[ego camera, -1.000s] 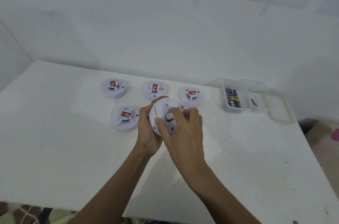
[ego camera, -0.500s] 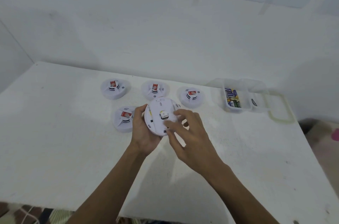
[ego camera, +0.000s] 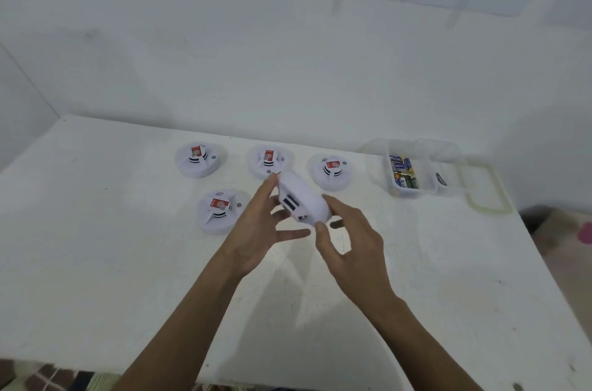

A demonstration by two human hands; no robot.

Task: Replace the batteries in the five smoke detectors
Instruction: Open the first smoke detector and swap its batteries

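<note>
A white smoke detector (ego camera: 304, 198) hangs tilted on edge above the table, blurred, its dark vent slots facing left. My right hand (ego camera: 350, 241) pinches its lower right rim between thumb and fingers. My left hand (ego camera: 261, 225) is spread with straight fingers under the detector's left side, and its thumb touches the top rim. Lying dome-up on the white table (ego camera: 96, 246) are several other detectors with red labels: back left (ego camera: 200, 160), back middle (ego camera: 268, 160), back right (ego camera: 331, 171) and front left (ego camera: 221, 211).
A clear plastic box (ego camera: 426, 190) with several batteries stands at the back right, its lid (ego camera: 483, 189) lying open beside it. The wall rises right behind the table. The table's right edge drops to the floor.
The detector was held underside up with my right fingers at its battery slot. It is now turned over onto its edge. My left fingers have spread out straight and my right hand has taken the rim.
</note>
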